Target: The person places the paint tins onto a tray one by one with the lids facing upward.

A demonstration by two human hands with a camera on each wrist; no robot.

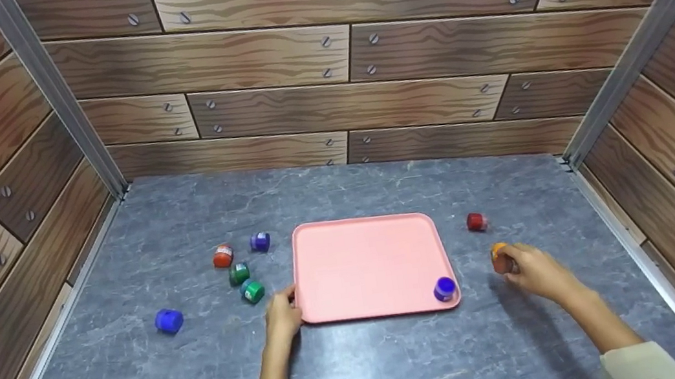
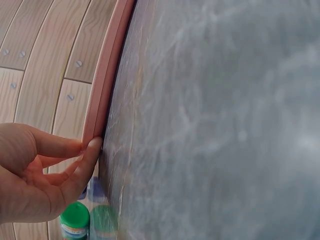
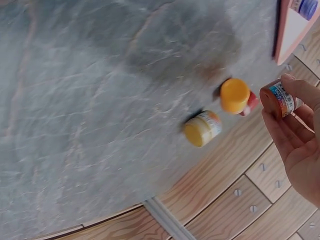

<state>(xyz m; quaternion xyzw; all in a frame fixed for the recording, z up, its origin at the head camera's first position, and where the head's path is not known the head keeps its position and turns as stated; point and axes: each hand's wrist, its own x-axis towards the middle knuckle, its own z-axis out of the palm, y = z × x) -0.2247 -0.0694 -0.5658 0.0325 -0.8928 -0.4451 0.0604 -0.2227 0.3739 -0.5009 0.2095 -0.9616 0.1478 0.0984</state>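
Note:
A pink tray (image 1: 370, 263) lies on the grey marbled table, a violet-blue capped paint jar (image 1: 445, 289) standing in its near right corner. My left hand (image 1: 283, 316) is at the tray's near left corner; in the left wrist view its thumb and fingertips pinch the rim (image 2: 102, 80). To the right of the tray, my right hand (image 1: 537, 271) holds a small brownish-orange paint jar (image 3: 280, 98) with a printed label, tilted between thumb and fingers. Beyond it in the right wrist view are an orange-capped jar (image 3: 235, 95) and a yellow jar (image 3: 202, 129).
A red jar (image 1: 476, 222) lies right of the tray. Left of it are an orange-red jar (image 1: 223, 255), a purple jar (image 1: 260, 242), two green jars (image 1: 252, 291) and, farther out, a blue jar (image 1: 169, 320). Wood-patterned walls (image 1: 268, 61) enclose the table at back and sides.

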